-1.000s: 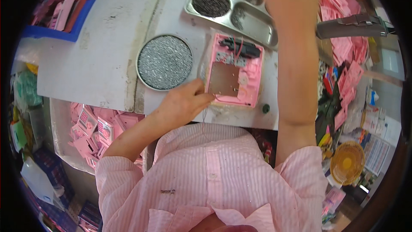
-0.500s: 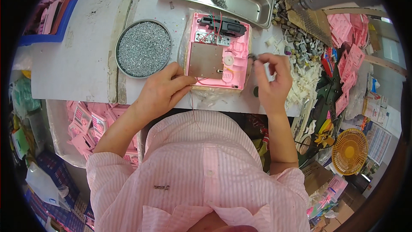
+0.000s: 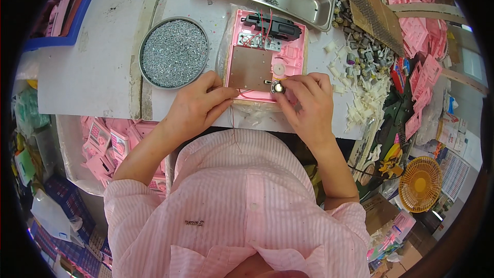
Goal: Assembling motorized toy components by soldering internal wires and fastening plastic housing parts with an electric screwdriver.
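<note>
A pink plastic housing lies on a plastic-wrapped pad in front of me. Inside it are a brown board, a black mechanism at the far end and thin red wires. My left hand is closed at the near left corner, its fingertips pinching the edge where the wires run; a loose wire hangs below. Between the thumb and fingers of my right hand is a small round speaker with a shiny metal centre. It is over the near right part of the housing, covering the round grille there.
A round dish of silver screws stands left of the housing. Beyond is a steel compartment tray with dark small parts. Small motors and white plastic pieces are heaped at right. A bin of pink parts sits below the table's left edge.
My right hand has moved left from beside the housing to over its near right part, bringing the speaker over the grille. My left hand stays at the corner.
</note>
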A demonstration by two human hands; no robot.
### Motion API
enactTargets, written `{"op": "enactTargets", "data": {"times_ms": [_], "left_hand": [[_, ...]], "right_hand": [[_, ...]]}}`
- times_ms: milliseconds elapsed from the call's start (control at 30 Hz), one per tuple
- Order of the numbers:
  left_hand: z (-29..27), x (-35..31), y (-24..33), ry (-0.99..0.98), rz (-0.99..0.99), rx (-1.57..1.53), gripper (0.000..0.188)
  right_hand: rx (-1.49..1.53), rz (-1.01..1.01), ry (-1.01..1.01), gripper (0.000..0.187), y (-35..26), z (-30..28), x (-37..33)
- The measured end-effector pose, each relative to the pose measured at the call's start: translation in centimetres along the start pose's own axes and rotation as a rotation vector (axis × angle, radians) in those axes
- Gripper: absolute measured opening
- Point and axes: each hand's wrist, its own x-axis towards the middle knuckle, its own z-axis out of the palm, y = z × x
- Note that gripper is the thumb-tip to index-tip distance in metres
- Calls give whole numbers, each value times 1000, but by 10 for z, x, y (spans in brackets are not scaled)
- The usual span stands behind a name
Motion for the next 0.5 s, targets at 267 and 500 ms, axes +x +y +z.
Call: {"op": "enactTargets", "data": {"times_ms": [267,500], "left_hand": [[-1,2,1,-6,1,3,24],[-14,10,15,-178,3,246,21]], "right_hand": [[98,-30,-31,23,11,2,-1],[-97,118,65,19,85,-45,26]]}}
